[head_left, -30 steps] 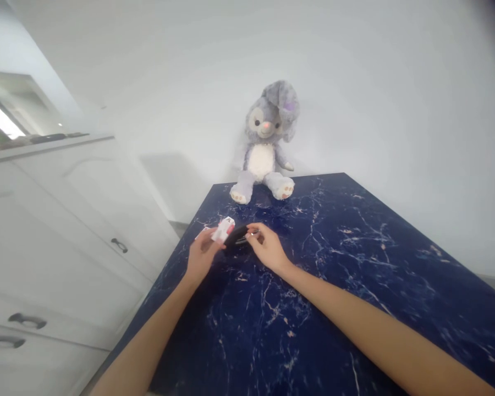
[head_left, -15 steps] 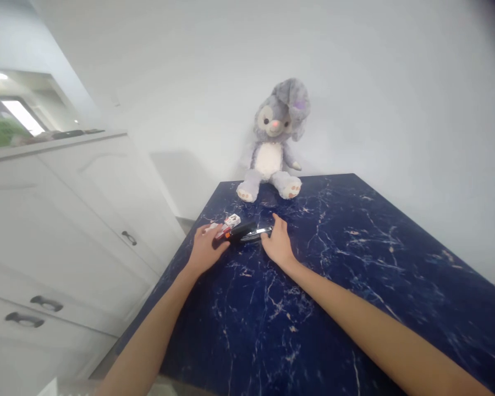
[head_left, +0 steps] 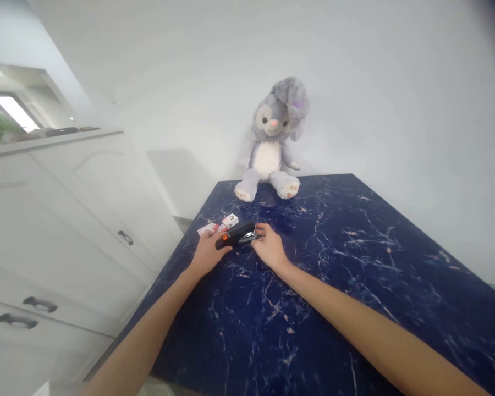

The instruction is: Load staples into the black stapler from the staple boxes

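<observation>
L hand [head_left: 208,252] curled round black stapler's [head_left: 236,235] rear end, R hand [head_left: 270,246] pinching its front end.

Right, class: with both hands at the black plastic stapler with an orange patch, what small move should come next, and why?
Perhaps the right hand should gently adjust the silvery metal strip: its fingers are at that end, the strip is exposed, and the left hand grips the black stapler's other end.

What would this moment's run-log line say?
left hand: holding stapler | right hand: holding its metal end | white box: near stapler | plush rabbit: seated on table
</observation>
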Tool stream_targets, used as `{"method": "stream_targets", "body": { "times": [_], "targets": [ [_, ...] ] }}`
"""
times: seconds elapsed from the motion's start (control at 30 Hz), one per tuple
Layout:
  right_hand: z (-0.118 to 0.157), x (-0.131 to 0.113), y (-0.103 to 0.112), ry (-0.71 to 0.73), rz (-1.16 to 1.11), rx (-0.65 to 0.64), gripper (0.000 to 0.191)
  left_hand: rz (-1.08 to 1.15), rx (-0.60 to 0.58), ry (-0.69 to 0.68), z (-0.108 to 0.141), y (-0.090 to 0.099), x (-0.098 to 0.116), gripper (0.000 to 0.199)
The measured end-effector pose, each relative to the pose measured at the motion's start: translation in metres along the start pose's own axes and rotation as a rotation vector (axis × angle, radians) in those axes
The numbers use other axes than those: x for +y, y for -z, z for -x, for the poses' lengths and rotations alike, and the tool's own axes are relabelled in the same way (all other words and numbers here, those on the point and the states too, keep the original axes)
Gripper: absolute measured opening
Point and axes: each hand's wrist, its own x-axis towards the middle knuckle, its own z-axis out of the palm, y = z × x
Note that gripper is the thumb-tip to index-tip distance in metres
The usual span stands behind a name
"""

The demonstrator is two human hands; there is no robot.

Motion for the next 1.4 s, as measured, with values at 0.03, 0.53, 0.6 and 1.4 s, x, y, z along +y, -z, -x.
{"method": "stream_targets", "body": {
  "times": [0.03,0.53,0.6,1.4],
  "targets": [
    [0.000,-0.001,-0.002,-0.040,-0.041,-0.010,0.053,0.000,0.009,0.004,0.000,-0.001,0.000,0.047],
    [-0.006,0.015,-0.009,0.028,-0.086,0.010,0.067,-0.089,0.143,-0.018,-0.010,0.012,-0.019,0.042],
    [-0.007,0.016,-0.009,0.029,-0.088,0.006,0.066,-0.174,0.077,0.060,-0.013,0.011,-0.030,0.051],
    [-0.003,0.007,-0.007,0.105,0.013,-0.058,0.051,-0.072,0.028,-0.118,-0.010,0.012,-0.014,0.030]
  ]
}}
